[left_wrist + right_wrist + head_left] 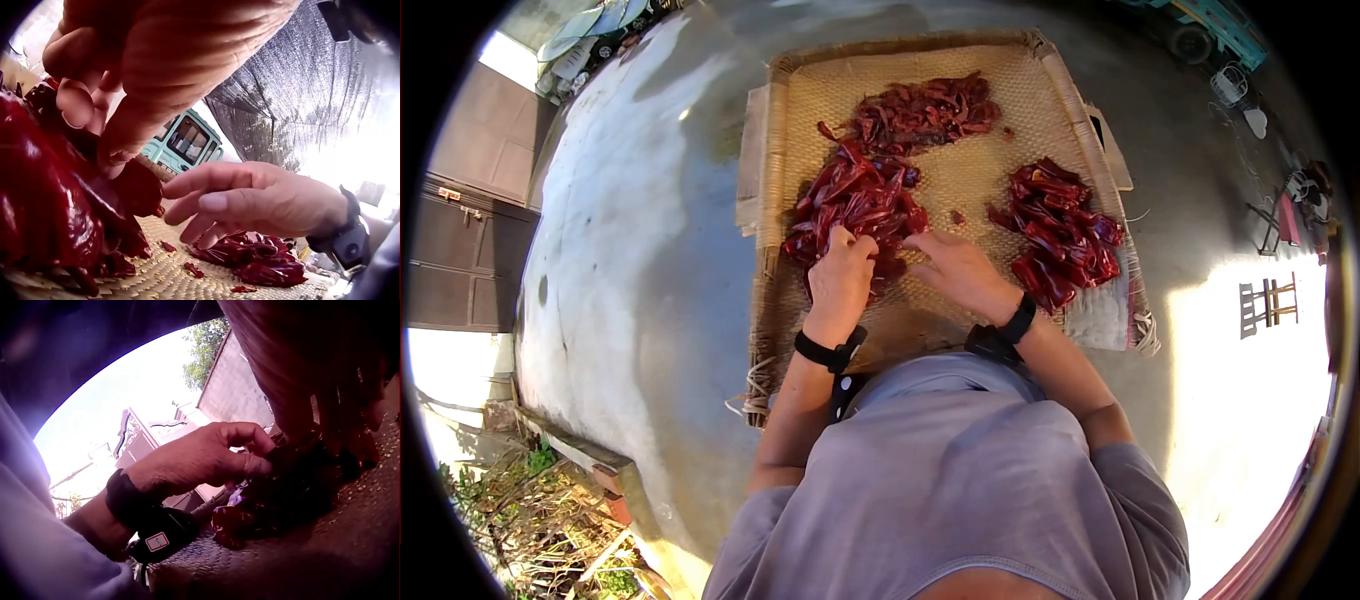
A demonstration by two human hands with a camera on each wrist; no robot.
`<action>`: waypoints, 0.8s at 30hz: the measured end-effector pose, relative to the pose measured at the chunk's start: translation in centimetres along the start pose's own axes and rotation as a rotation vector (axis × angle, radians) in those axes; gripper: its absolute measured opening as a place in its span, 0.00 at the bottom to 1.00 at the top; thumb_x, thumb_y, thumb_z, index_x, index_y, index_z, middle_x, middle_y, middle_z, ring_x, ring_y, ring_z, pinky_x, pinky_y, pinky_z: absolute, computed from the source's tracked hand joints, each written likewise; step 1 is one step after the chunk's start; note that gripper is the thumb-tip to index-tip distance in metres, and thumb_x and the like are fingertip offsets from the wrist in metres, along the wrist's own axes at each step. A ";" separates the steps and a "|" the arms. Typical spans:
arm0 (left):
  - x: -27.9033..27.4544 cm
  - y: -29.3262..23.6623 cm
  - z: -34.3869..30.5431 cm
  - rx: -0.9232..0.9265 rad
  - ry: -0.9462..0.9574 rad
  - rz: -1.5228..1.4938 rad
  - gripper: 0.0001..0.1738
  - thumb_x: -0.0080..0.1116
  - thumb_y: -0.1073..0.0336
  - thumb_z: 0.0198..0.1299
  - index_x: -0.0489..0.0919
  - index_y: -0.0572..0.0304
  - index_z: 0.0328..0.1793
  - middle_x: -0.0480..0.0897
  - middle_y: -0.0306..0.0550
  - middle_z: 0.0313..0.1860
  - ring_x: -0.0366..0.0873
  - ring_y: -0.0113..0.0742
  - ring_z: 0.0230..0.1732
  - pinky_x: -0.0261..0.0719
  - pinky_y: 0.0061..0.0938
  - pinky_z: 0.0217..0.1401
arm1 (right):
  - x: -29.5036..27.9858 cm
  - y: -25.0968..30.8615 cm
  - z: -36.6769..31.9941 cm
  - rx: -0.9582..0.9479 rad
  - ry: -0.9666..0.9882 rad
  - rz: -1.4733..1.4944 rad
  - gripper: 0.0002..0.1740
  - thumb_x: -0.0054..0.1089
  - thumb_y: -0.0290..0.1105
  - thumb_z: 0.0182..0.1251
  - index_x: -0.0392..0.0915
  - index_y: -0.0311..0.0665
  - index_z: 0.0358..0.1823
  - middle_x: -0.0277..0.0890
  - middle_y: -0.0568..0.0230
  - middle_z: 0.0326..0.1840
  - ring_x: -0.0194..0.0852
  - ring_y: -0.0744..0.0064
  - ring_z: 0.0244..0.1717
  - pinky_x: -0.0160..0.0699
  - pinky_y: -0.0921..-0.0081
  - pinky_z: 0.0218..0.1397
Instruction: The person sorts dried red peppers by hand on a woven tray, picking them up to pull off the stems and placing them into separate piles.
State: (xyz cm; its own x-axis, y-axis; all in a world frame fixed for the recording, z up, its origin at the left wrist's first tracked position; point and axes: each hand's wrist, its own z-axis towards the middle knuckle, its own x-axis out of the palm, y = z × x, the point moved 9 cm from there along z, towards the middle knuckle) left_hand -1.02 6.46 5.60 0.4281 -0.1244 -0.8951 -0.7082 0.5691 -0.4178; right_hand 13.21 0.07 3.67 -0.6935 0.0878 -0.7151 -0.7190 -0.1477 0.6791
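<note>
My left hand (840, 277) is over the near side of the left heap of shiny dried red chili peppers (850, 205). In the left wrist view its thumb and fingers pinch a dark red chili pepper (139, 187). My right hand (963, 270) reaches in from the right, its fingers (187, 181) extended and loosely spread, fingertips right at that pepper's edge. Nothing shows in the right hand's grasp. In the right wrist view, deep shadow hides much of the peppers below the left hand (206, 453).
The peppers lie on a woven tray (960, 180) with a raised rim. A torn, duller pepper pile (925, 112) is at its far side, and another whole-pepper heap (1060, 235) at its right. Small red scraps (194, 270) dot the weave. Concrete floor (650, 250) surrounds it.
</note>
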 end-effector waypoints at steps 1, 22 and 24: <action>-0.2 -0.3 0.0 0.006 0.009 -0.058 0.09 0.65 0.69 0.60 0.82 0.53 0.47 0.78 0.48 0.46 0.83 0.54 0.40 0.78 0.43 0.41 | 0.0 0.5 0.2 0.004 -0.009 0.071 0.18 0.59 0.35 0.69 0.76 0.39 0.58 0.79 0.50 0.53 0.79 0.46 0.54 0.79 0.55 0.55; 3.5 -0.3 2.6 -0.100 0.090 0.061 0.25 0.65 0.67 0.62 0.74 0.52 0.66 0.71 0.56 0.55 0.83 0.60 0.38 0.81 0.47 0.38 | -19.6 -16.5 -0.6 0.747 -0.399 -0.687 0.19 0.64 0.38 0.66 0.77 0.44 0.57 0.83 0.51 0.48 0.81 0.49 0.51 0.72 0.51 0.58; 2.9 -0.1 2.7 -0.123 0.021 0.052 0.23 0.63 0.67 0.63 0.74 0.53 0.64 0.72 0.55 0.55 0.83 0.59 0.39 0.81 0.46 0.38 | -19.7 -16.7 -1.1 0.720 -0.457 -0.777 0.20 0.65 0.38 0.66 0.77 0.42 0.56 0.82 0.50 0.50 0.80 0.49 0.54 0.71 0.50 0.59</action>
State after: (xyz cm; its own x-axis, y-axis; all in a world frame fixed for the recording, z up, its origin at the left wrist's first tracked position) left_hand 1.83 8.19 3.43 0.3783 -0.1152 -0.9185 -0.7929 0.4718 -0.3857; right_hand 38.87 -0.28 6.22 0.1017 0.2789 -0.9549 -0.7171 0.6858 0.1240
